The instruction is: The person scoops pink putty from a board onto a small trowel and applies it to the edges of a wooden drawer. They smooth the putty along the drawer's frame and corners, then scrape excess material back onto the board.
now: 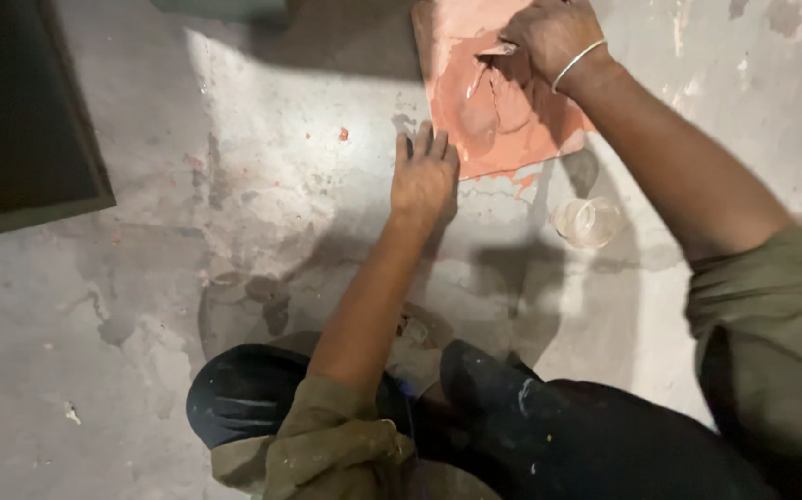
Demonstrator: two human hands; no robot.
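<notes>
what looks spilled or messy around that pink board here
Pink paste has smeared off the lower edge of the board onto the concrete floor, beside the left hand. A small pink fleck lies farther left. The clear cup stands upright, unspilled.

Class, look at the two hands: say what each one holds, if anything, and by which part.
The right hand grips a small flat tool by its near end, over the reddish board. The left hand holds nothing; it rests flat at the board's edge.

One board, one cup, two hands.
</notes>
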